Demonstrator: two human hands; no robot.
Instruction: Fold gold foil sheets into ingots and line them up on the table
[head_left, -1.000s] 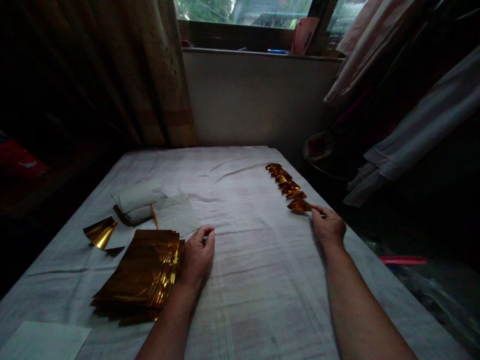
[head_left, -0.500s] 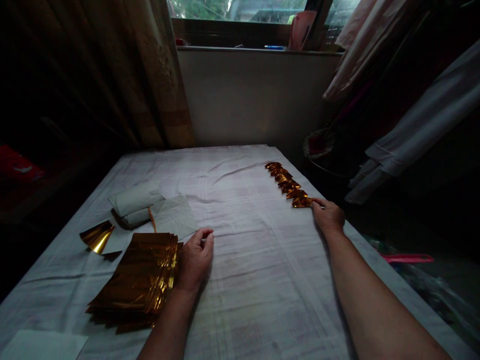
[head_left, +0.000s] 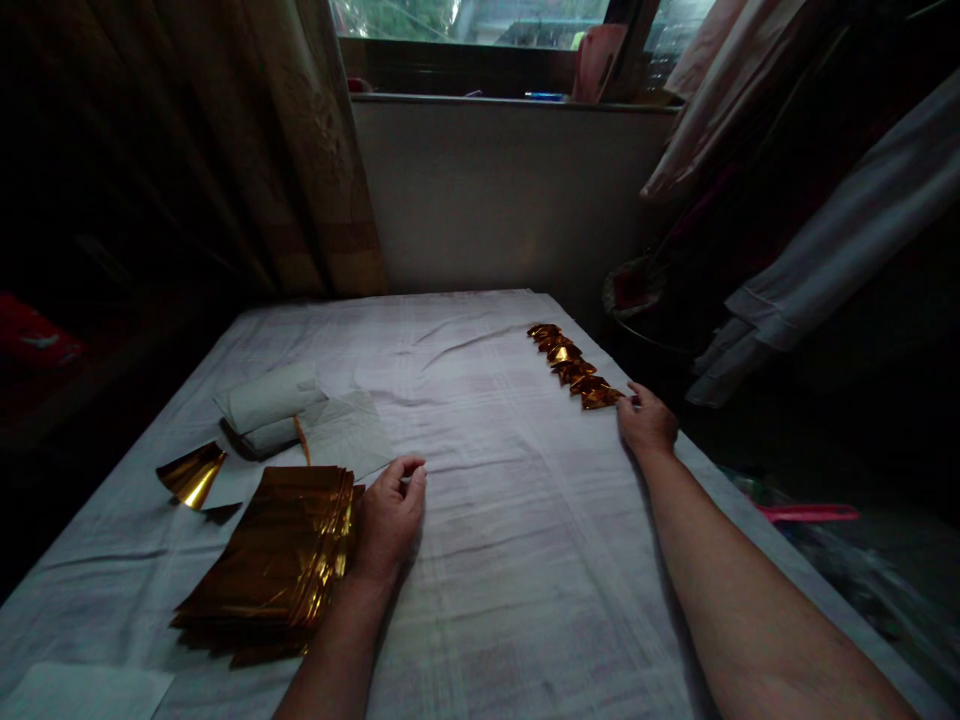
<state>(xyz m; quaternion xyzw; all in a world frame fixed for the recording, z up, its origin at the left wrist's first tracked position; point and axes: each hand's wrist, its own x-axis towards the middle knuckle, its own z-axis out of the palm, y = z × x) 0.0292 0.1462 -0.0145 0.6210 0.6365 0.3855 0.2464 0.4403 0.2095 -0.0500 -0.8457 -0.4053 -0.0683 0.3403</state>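
My left hand [head_left: 390, 515] rests on the bed sheet against the right side of a stack of gold foil sheets [head_left: 274, 545]. Its fingers are loosely curled, with a small gap between thumb and forefinger and nothing held. At the right, my right hand [head_left: 649, 422] is at the near end of a row of folded gold foil pieces [head_left: 566, 358]. Its thumb and forefinger are apart, and a fingertip touches or nearly touches the closest folded piece [head_left: 600, 398]. Several such pieces overlap in a slanting line running away from me.
Left of the stack lie a curled gold sheet [head_left: 193, 475] and crumpled pale wrapping paper [head_left: 274, 405]. A white sheet of paper [head_left: 90, 690] is at the lower left. Curtains [head_left: 300, 150], a windowsill with a pink cup [head_left: 598, 62], and hanging clothes [head_left: 840, 240] surround the sheet-covered surface [head_left: 480, 600].
My right thumb and forefinger have parted from their pinch on the nearest folded piece, which now sits closer against the row. The left hand has stayed in place.
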